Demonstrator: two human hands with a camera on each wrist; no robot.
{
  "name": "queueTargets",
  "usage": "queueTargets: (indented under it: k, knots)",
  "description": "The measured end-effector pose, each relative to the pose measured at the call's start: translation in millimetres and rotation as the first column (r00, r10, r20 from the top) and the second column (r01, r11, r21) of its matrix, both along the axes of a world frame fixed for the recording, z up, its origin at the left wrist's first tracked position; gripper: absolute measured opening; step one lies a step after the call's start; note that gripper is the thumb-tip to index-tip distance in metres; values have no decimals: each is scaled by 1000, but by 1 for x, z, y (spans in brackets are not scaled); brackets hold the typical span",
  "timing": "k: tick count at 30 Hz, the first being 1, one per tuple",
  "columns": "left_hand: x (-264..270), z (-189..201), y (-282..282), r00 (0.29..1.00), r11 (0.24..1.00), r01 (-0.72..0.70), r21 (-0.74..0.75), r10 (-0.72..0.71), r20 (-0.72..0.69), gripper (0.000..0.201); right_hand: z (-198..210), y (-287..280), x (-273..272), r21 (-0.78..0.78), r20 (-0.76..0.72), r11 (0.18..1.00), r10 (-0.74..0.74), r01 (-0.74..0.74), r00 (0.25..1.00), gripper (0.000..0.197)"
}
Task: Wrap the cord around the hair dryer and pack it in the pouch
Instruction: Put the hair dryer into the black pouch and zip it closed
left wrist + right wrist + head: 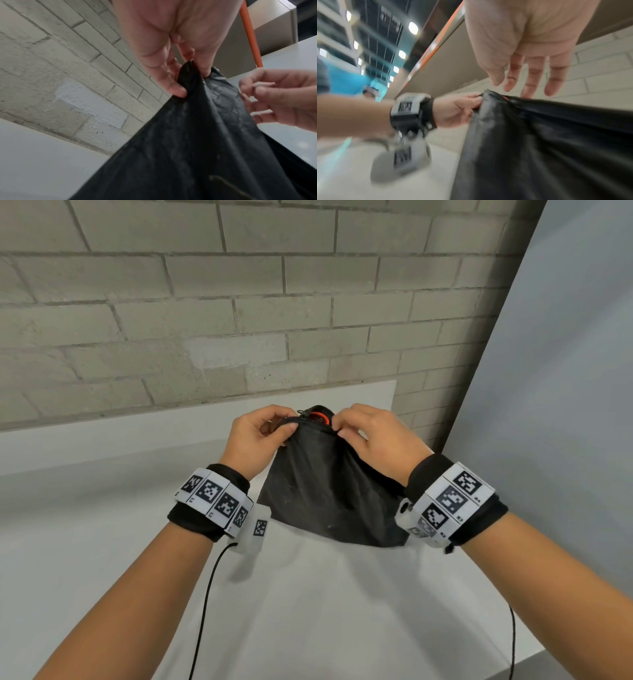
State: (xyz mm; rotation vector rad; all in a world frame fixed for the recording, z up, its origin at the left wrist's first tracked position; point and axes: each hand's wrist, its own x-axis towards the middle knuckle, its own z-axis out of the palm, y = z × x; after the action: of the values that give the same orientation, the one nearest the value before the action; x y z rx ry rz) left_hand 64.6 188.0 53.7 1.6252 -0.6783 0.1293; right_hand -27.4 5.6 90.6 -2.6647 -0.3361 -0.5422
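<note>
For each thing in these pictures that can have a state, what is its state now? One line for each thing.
pouch: held upright on the table, mouth partly open at the top
hair dryer: inside the pouch, only an orange and black part shows at the mouth
left hand: pinches the pouch's top left corner
right hand: at the pouch's top right edge, fingers nearly straight; its grip is unclear

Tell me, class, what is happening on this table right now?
A person holds a black pouch up off the white table, in front of a brick wall. The left hand pinches the pouch's top edge at one corner. The right hand is at the other end of the opening; whether it grips the edge is unclear. Something black with an orange-red ring, probably the hair dryer, shows through the opening, which is not yet closed.
</note>
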Motion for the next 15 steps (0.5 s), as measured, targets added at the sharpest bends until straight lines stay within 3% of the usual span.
queueTargets:
  k: [4,6,9,15]
  knots:
    - [-5,0,-4,995,999,-45,-8,46,85,21,6,31,4,189,-28,981,-49,53,998,37]
    - [-7,1,-3,982,997,-73,26,67,178,24,7,43,10,205,-74,970,-121,134,990,40]
    - [-9,2,-3,961,990,-121,69,100,259,24,10,53,20,254,-100,946,-181,201,978,32]
    - [-7,5,0,923,967,-172,189,91,374,17,10,53,27,406,-128,898,-125,167,984,16]
